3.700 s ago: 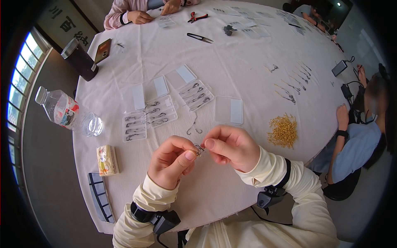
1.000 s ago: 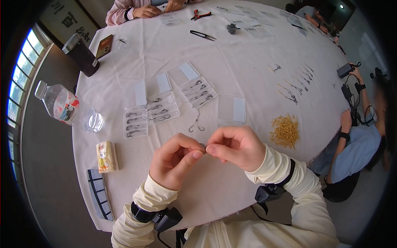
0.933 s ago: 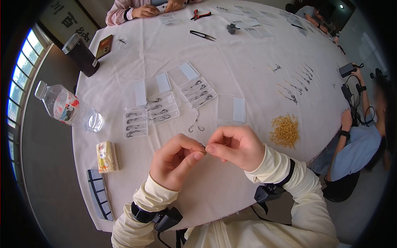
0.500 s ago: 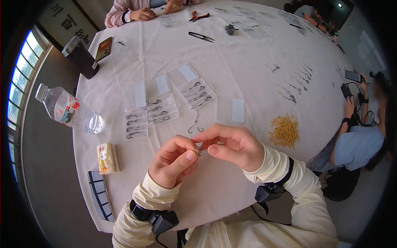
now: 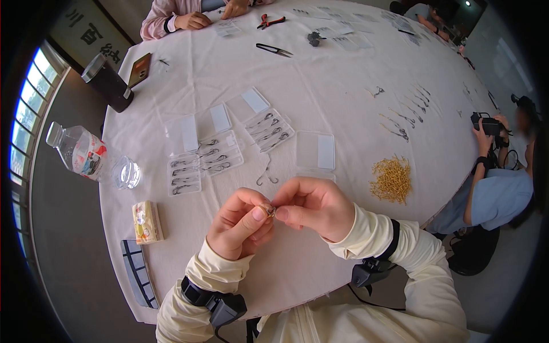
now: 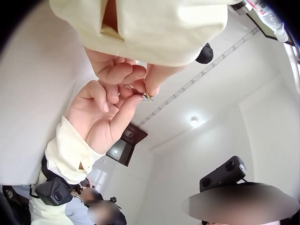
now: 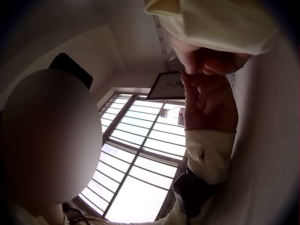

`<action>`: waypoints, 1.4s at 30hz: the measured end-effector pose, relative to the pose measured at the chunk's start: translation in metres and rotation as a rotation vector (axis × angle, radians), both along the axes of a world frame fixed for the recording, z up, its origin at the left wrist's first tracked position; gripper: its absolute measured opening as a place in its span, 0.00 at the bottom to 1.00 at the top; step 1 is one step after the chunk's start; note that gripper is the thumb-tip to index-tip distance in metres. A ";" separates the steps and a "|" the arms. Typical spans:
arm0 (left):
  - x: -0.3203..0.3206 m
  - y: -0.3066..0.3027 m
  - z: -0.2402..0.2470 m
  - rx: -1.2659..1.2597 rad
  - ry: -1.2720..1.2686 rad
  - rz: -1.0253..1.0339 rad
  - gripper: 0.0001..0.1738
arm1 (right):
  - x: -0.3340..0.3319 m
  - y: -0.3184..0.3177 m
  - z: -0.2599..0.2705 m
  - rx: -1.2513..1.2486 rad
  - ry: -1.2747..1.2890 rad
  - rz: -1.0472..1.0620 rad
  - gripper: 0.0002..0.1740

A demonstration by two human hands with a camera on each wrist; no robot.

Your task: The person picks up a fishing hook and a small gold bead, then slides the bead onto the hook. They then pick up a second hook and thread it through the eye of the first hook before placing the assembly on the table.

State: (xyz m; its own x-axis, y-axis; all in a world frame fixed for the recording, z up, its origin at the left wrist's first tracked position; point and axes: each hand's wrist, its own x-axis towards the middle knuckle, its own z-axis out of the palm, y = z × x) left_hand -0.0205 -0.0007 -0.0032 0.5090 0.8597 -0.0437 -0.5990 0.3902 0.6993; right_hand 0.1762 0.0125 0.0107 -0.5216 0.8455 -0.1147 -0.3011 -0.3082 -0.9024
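Note:
In the head view the left hand pinches a small dark and gold piece between thumb and forefinger. The right hand meets it from the right, thumb and forefinger closed on the piece's other side. Only bits of the piece show between the fingertips; in the left wrist view its thin metal ends stick out past them. Beyond the hands lie a loose pair of hooks, clear boxes of dark hooks and a box with no hooks visible.
A pile of gold pieces lies to the right, below rows of hooks with gold shanks. Tissue pack, bottle and dark flask stand on the left. Black snips and red pliers lie farther back. Other people sit around the table.
The right fingers, spread a little apart from the left thumb half a second ago, have come together at the piece. At the right, another person's hands have shifted with a black device.

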 end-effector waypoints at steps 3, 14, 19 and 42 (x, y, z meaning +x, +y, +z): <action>0.001 0.000 0.002 -0.006 -0.008 -0.006 0.03 | -0.001 0.001 0.001 -0.024 0.026 -0.029 0.08; 0.000 -0.003 0.008 -0.028 0.110 0.022 0.03 | 0.001 -0.002 0.010 0.128 -0.085 -0.121 0.06; 0.001 -0.005 0.012 0.049 0.233 0.095 0.03 | 0.001 0.000 0.007 0.214 -0.083 -0.141 0.07; 0.002 -0.003 0.007 -0.127 0.110 0.064 0.05 | 0.002 0.003 0.008 0.039 0.054 -0.019 0.12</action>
